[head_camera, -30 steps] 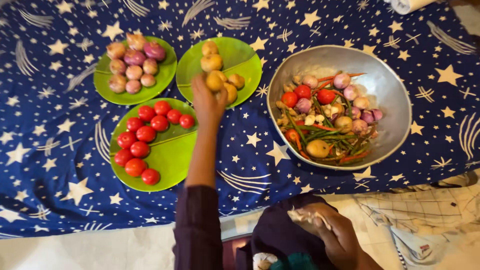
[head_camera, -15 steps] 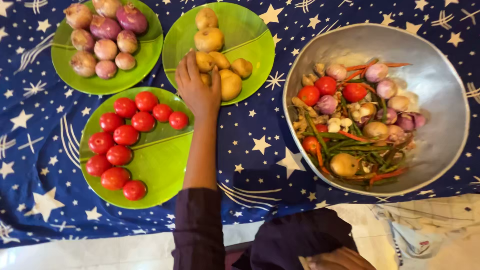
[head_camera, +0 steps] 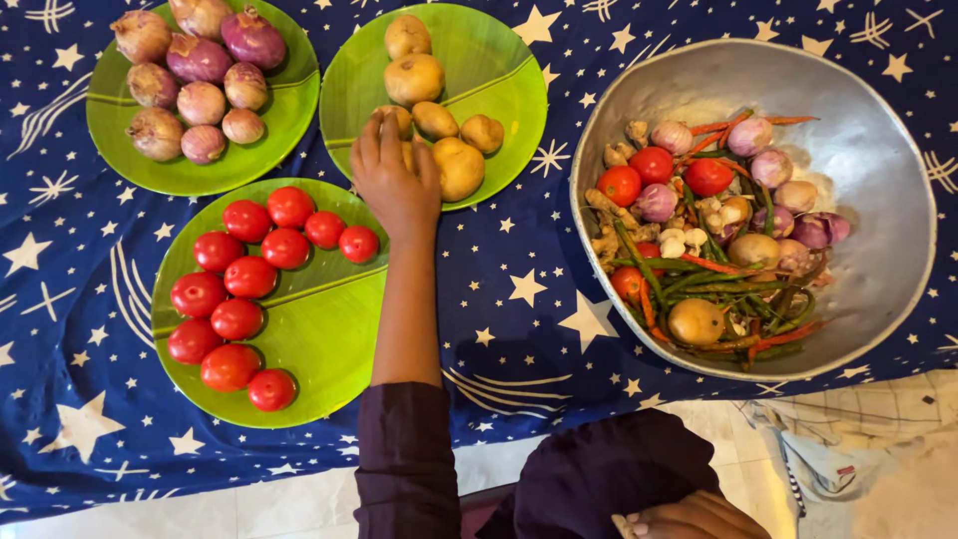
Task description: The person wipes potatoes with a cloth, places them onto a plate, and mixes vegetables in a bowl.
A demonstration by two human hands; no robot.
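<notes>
Green leaf-shaped plates sort the produce by kind: potatoes on the upper-centre plate, onions upper left, tomatoes lower left. The left hand lies palm-down on the potatoes at that plate's near edge, fingers spread and curled over one — a loose cover more than a clench. The right hand sits at the bottom edge; its fingers cannot be told. Compared with a moment ago, the hand has settled lower — the steel bowl of mixed vegetables is unchanged.
</notes>
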